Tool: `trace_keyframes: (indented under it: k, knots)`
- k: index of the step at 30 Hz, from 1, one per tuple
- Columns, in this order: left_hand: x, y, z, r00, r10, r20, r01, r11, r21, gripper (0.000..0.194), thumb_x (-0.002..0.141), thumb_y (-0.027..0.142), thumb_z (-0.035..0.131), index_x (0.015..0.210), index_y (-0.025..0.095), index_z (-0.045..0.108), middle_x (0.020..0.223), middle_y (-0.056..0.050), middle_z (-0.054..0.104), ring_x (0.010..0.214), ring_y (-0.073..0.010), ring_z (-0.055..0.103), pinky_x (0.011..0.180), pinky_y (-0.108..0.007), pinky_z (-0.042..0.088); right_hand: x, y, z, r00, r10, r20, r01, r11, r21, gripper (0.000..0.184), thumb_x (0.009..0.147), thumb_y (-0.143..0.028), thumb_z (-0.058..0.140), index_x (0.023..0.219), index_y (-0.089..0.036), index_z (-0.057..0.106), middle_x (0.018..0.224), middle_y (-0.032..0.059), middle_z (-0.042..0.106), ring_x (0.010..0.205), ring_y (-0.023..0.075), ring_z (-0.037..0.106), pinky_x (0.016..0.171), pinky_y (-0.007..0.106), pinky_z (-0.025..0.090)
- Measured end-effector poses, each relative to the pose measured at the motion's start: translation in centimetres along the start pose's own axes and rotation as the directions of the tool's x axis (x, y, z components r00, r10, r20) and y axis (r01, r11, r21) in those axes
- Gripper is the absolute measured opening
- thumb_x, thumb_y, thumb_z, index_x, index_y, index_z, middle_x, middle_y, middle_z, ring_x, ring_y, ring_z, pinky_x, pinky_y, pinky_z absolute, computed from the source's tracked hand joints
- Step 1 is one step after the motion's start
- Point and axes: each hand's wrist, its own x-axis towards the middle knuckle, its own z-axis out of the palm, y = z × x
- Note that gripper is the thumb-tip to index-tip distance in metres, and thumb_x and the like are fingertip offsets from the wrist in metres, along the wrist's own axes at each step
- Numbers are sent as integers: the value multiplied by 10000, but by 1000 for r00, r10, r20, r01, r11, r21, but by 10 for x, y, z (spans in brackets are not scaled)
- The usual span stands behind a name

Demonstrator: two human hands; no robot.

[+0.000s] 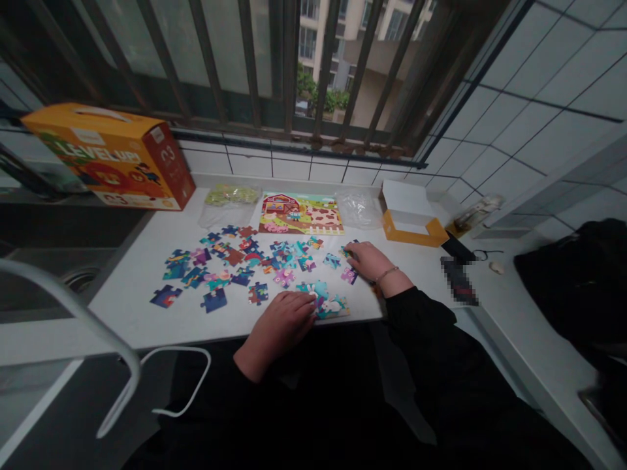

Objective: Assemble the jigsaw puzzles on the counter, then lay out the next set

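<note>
The left hand (287, 318) lay against the joined puzzle section (334, 305), best steadied by light, flat pressure. The right hand (369, 261) touched a piece (345, 251) at the section's one o'clock; neither hand's grip was discernible.

My joined puzzle section (333, 305), teal with white rabbits, lay flat; loose pieces (242, 277), many blue, spread toward its ten o'clock.
</note>
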Motion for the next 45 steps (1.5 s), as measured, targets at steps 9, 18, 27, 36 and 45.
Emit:
trace_keyframes:
  k: [9, 18, 27, 36, 45]
  knots:
    - [0, 0, -1, 1000, 1, -10, -1, 1000, -15, 226, 1065, 226, 637, 1279, 229, 707, 1380, -91, 759, 1236, -263, 730, 1044, -475, 564, -10, -4, -25, 992, -117, -46, 118, 993, 19, 410, 938, -261, 804, 1328, -153, 744, 1235, 155, 785, 1173, 306, 682, 1102, 454, 520]
    - [3, 1, 0, 1000, 5, -2, -5, 1000, -10, 208, 1059, 206, 646, 1254, 230, 716, 1353, -83, 769, 1218, -265, 734, 1039, -478, 568, -128, -27, -3, 921, -380, -89, 390, 901, 191, 445, 959, -123, 700, 1386, -244, 734, 1341, 139, 699, 1227, 288, 664, 1068, 473, 573]
    - [3, -1, 1, 1000, 0, -12, 0, 1000, -4, 195, 1073, 238, 640, 1255, 235, 711, 1364, -91, 767, 1207, -272, 738, 1022, -477, 568, -146, -27, 19, 935, -316, -161, 346, 910, 229, 474, 956, -90, 679, 1397, -263, 709, 1402, 146, 661, 1287, 295, 650, 1093, 516, 580]
    - [3, 0, 1, 1000, -18, 9, 18, 1000, -21, 238, 1055, 229, 663, 1286, 258, 713, 1370, -80, 757, 1232, -272, 725, 1040, -480, 559, -144, -34, 21, 946, -303, -116, 320, 931, 173, 448, 962, -96, 672, 1368, -273, 739, 1422, 147, 666, 1290, 294, 655, 1099, 519, 568]
    - [4, 11, -10, 999, -32, 33, 32, 999, -24, 216, 1099, 259, 601, 1287, 237, 705, 1345, -82, 757, 1259, -244, 706, 1058, -444, 536, -153, -64, 32, 974, -207, -90, 215, 973, 85, 426, 941, -70, 595, 1296, -236, 763, 1322, 151, 739, 1205, 313, 704, 1067, 519, 610]
